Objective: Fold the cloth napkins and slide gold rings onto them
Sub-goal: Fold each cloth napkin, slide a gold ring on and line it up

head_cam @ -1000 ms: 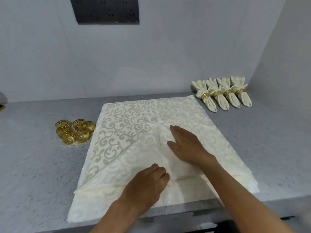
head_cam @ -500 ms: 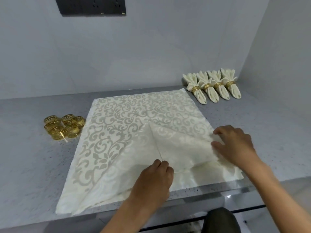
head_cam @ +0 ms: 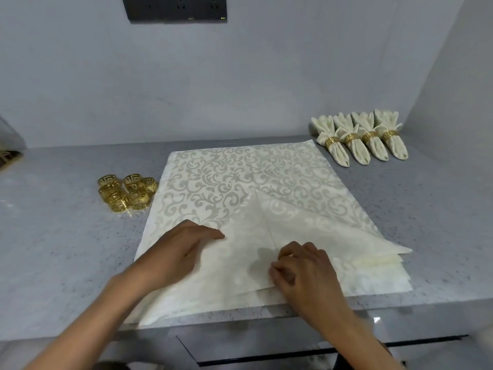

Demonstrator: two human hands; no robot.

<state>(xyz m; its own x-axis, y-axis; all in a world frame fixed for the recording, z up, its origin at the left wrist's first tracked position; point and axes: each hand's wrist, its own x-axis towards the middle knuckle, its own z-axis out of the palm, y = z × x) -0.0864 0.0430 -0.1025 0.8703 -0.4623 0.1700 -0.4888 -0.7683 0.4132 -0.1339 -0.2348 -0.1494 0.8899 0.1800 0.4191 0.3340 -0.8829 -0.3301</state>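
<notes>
The cream damask cloth napkin [head_cam: 240,209] is spread on the grey speckled table [head_cam: 66,249], both near corners folded inward. It is flattened by the left hand [head_cam: 181,252], fingers straight, while the centre seam is pinned by the right hand [head_cam: 304,273], its grip narrow and curled onto the cloth, so that the folds are kept.

napkin: big cream cloth napkin with swirly pattern [head_cam: 234,182], flat, two near corners folded in
rings: shiny gold rings [head_cam: 126,192], bunched just left of it
done: four rolled napkins [head_cam: 360,140], far right

One head-worn wide-angle view looks forward and down from above the near edge of the bench [head_cam: 53,263]. It sits close over the bench, facing the back wall [head_cam: 266,76], with edges bowed by the lens.
</notes>
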